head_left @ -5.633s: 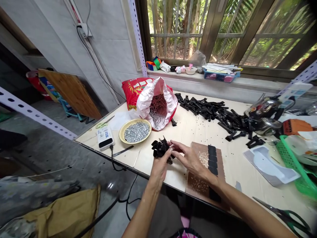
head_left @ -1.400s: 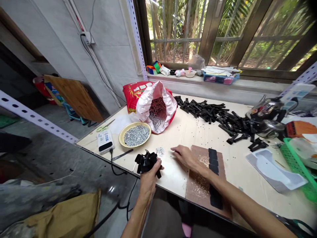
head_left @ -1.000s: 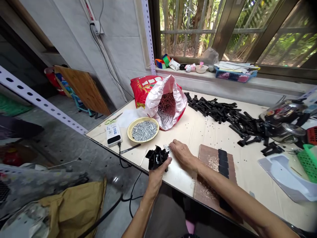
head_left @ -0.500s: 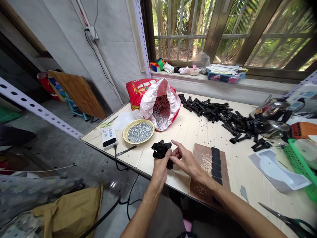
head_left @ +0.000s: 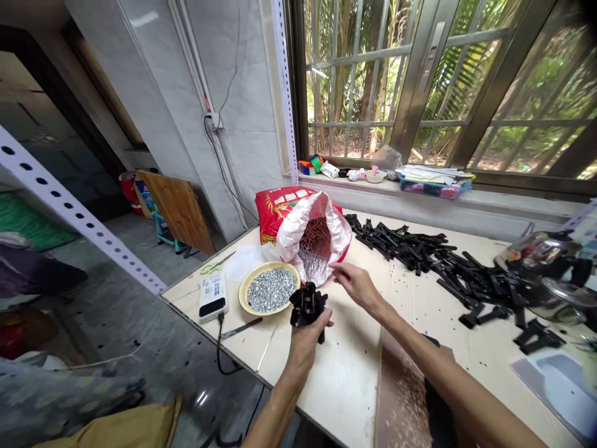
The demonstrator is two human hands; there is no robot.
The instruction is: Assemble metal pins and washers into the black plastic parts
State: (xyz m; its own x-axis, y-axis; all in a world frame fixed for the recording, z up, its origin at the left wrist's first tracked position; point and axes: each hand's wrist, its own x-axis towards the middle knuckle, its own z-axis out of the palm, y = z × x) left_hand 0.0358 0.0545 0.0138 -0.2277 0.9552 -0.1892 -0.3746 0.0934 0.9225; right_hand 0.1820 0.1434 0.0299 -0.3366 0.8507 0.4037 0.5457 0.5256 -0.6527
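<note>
A bundle of small black plastic parts (head_left: 308,305) stands up out of my left hand (head_left: 308,341), whose fingers are wrapped round it above the table. My right hand (head_left: 357,286) is beside the mouth of a red bag (head_left: 280,214) with a silvery-white lining. Its fingers reach toward the bag's lower right rim with nothing visible between them; whether they touch the rim I cannot tell. Inside the bag lie reddish-brown screw-like pieces (head_left: 316,236). Just left of the bundle, a yellow dish (head_left: 243,300) holds many small silvery metal pieces (head_left: 270,289).
Loose black parts (head_left: 410,246) are heaped at the back right, near a metal kettle (head_left: 536,252). A brown board (head_left: 396,386) lies under my right forearm. A white power bank (head_left: 213,295) with a cable and green-handled scissors (head_left: 212,266) sit at the left edge.
My right hand has left the black bundle and moved forward to the bag's mouth. My left hand keeps hold of the bundle, now more upright. The view has tilted up.
</note>
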